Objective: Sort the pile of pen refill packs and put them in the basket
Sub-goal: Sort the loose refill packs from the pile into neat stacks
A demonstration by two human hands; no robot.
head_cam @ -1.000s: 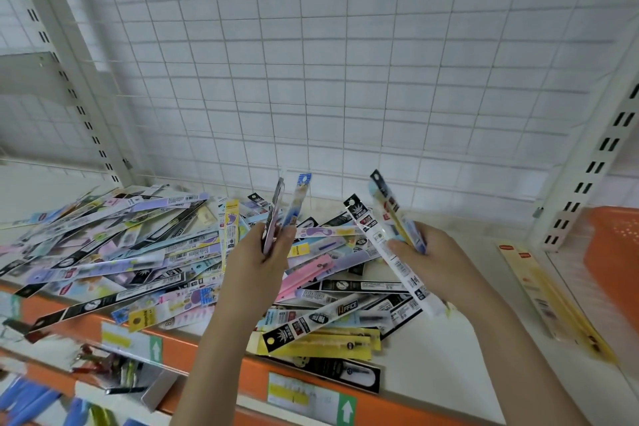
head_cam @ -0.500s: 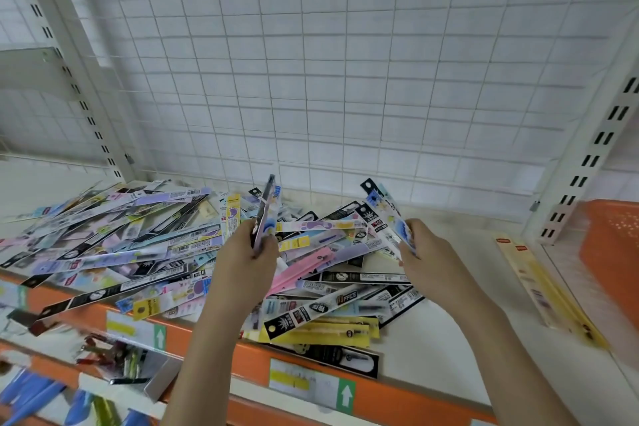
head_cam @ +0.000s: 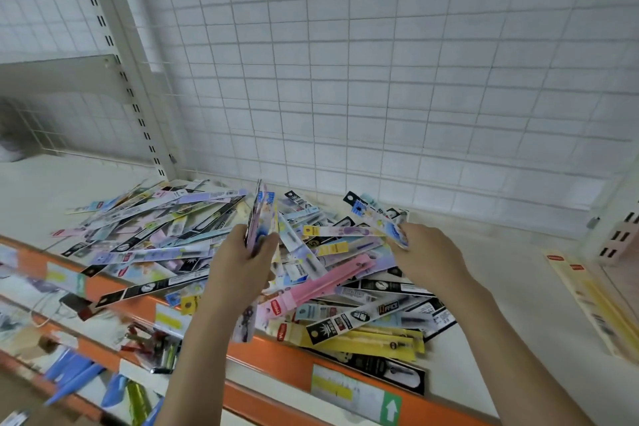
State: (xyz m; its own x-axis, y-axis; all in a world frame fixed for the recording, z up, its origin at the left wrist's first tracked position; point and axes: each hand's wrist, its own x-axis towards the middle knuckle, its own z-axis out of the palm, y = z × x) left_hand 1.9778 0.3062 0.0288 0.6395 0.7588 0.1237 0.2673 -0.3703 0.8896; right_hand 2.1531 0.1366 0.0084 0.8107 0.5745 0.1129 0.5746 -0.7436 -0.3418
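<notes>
The pile of pen refill packs [head_cam: 262,266] sprawls across the white shelf [head_cam: 511,315], spilling over its orange front edge [head_cam: 276,361]; bare room lies to the right, where two yellow packs [head_cam: 587,301] rest apart. "OFFICE" reads on one black pack [head_cam: 377,316]. Left hand [head_cam: 242,266], grip closed on a bundle of packs [head_cam: 259,214] held upright. Right hand [head_cam: 428,252] pinches a few fanned packs [head_cam: 377,218] low over the pile, lower than a second ago. The orange basket seen earlier has slipped out of view.
</notes>
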